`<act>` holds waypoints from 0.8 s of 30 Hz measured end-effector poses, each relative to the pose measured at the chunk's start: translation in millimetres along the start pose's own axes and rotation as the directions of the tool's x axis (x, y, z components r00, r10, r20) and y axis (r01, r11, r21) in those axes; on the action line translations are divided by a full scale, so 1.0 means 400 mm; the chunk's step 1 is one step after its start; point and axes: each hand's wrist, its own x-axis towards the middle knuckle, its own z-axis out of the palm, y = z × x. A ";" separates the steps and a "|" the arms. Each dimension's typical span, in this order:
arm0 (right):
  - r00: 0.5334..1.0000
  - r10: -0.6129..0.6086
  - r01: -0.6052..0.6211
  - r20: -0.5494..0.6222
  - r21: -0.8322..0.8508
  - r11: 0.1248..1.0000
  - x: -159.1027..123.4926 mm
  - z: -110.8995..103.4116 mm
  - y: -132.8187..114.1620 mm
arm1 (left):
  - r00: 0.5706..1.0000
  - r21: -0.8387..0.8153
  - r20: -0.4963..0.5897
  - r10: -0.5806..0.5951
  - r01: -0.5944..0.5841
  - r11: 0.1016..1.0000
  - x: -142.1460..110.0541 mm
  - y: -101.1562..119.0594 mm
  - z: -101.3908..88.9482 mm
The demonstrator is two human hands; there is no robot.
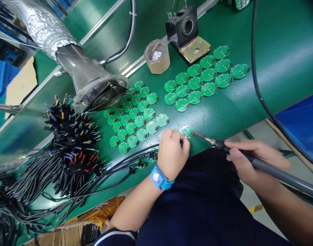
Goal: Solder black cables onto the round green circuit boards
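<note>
My right hand (pixel 251 162) grips a soldering iron (pixel 271 169) by its dark handle, the thumb and fingers closed around it. The iron's metal tip points left and meets, or nearly meets, the right edge of a round green circuit board (pixel 187 132). Just left of that board, my left hand (pixel 173 148) is closed in a pinch on a black cable, whose end shows only as a dark bit at the fingertips. Several black cables (pixel 115 167) run from the left towards this hand. A blue wrist strap (pixel 160 177) circles the left wrist. More green boards lie partly beneath the cables.
Rows of round boards (pixel 130 128) lie to the left, another group (pixel 194 83) farther back. A solder cup (pixel 157 57) and an iron stand (pixel 184 29) stand behind. A fume extractor hood (pixel 100 92) overhangs the left rows. Bundled cables (pixel 71 136) pile up at left; a black cord (pixel 256 75) hangs right.
</note>
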 end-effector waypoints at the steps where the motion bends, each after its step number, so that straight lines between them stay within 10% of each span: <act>1: 1.000 -0.021 0.021 0.017 0.006 1.000 0.006 0.002 0.000 | 1.000 -0.036 0.020 -0.010 0.011 0.999 0.002 -0.002 -0.005; 24: 0.963 -0.233 0.244 0.136 -0.068 0.967 0.056 0.015 -0.008 | 0.995 -0.186 0.098 0.013 0.005 0.982 0.023 -0.022 -0.023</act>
